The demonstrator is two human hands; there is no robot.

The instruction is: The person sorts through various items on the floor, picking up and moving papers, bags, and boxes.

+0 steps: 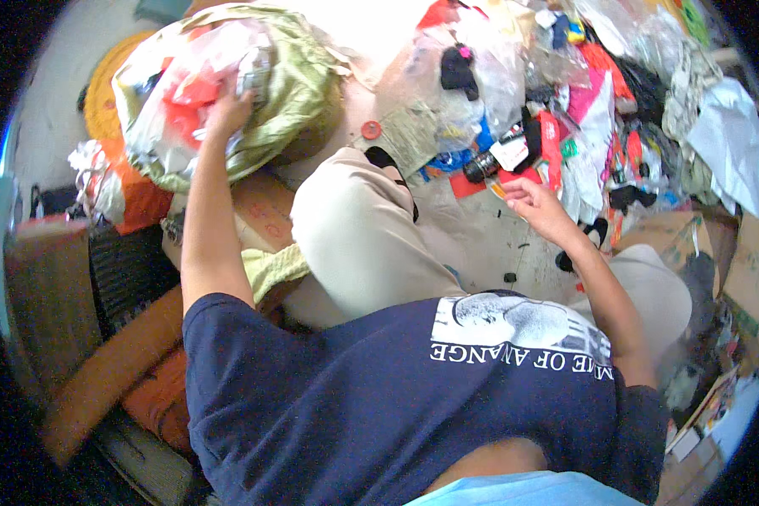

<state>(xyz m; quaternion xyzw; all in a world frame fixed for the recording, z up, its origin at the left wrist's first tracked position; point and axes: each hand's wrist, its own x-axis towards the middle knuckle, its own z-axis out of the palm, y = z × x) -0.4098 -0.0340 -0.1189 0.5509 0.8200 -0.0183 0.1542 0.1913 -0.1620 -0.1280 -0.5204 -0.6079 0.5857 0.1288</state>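
Note:
My left hand (pixel 230 114) reaches into the mouth of a pale green fabric sack (pixel 303 69). Red and clear plastic bags (pixel 196 95) fill this sack. A blurred silvery wrapper (pixel 254 73) lies against the fingers, and I cannot tell whether they grip it. Above the floor on the right, my right hand (pixel 540 209) has its fingers bent, close to a small orange piece (pixel 498 190). Whether that piece is held is unclear. Just beyond the fingertips lie a red card (pixel 468 187) and a dark bottle-like object (pixel 480 167).
A big heap of mixed plastic waste (pixel 493 82) spreads across the far right. A red round lid (pixel 371 130) is on the floor near my foot. On the left stand a yellow round object (pixel 110 82), an orange bag (pixel 142 202) and a cardboard box (pixel 50 284).

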